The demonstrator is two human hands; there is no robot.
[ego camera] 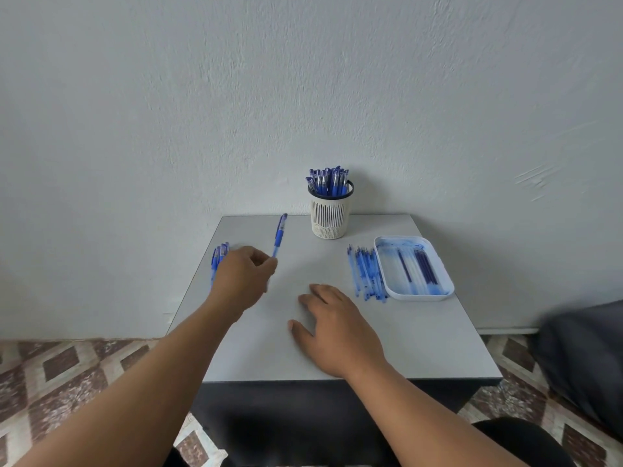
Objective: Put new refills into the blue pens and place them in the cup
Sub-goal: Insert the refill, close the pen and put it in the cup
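A dark, blurred shape (586, 362) at the right edge is cut off and cannot be identified. The right hand (337, 332) is laid flat on the grey table (421, 342), palm down, fingers relaxed and slightly spread, nothing held. The left hand (241, 274) is raised over the table's left side, and a blue pen (279, 235) is pinched by its lower end between thumb and fingertips, tilted upward toward the wall. A small pile of blue pens (218, 256) is partly hidden behind that hand. A slotted white cup (329, 215), filled with capped blue pens, is seen by the wall. Loose refills (365, 273) are spread beside a white tray (438, 291) of blurred refills.
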